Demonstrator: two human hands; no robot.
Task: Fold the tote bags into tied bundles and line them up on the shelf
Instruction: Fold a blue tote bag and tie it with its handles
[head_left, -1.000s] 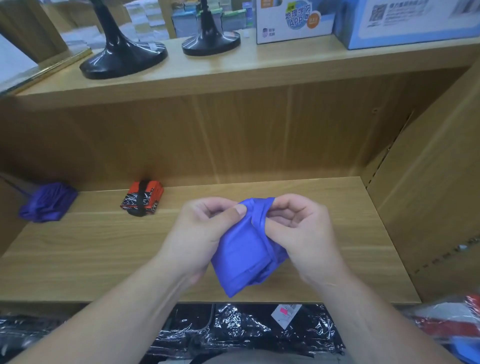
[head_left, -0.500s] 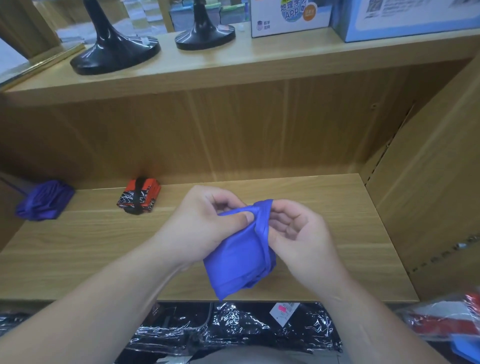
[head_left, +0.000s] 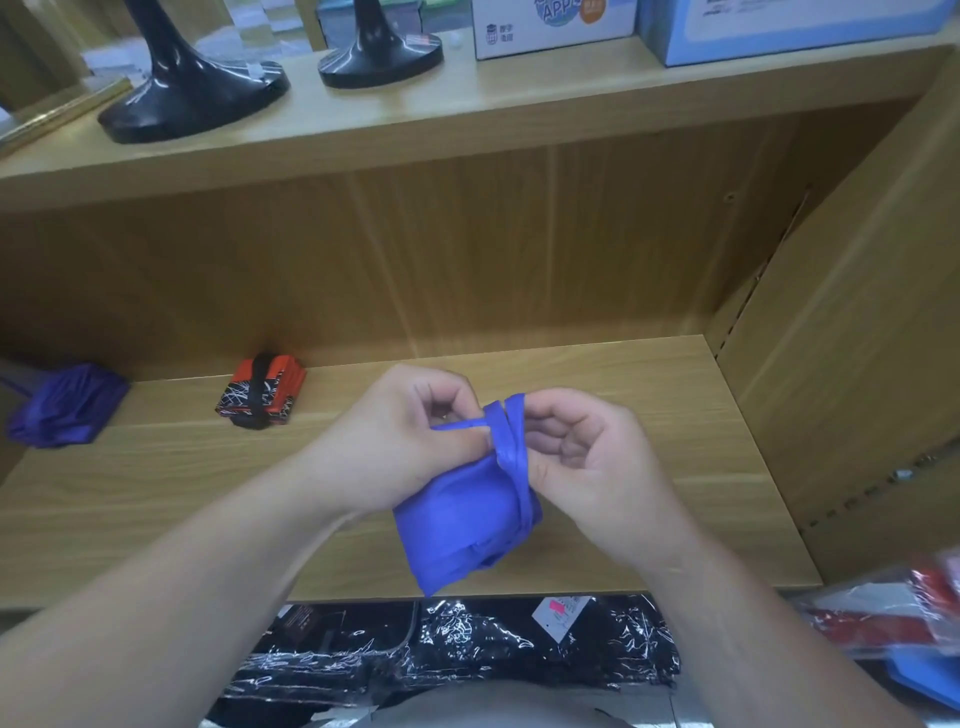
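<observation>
A folded blue tote bag hangs in the air just above the front of the wooden shelf. My left hand grips its upper left side and pinches a thin blue strap end that sticks out to the left. My right hand holds the strap band that wraps the bundle's right edge. A red and black tied bundle sits on the shelf at the back left. A loose purple-blue bag lies at the far left.
Two black stand bases and printed boxes sit on the upper shelf. A wooden side panel closes the shelf on the right. Black plastic-wrapped goods lie below the shelf front, and red packaged items lie at lower right.
The strap now wraps the bundle's right edge and a strap end has come out to the left in my left fingers. Both hands stay on the bag.
</observation>
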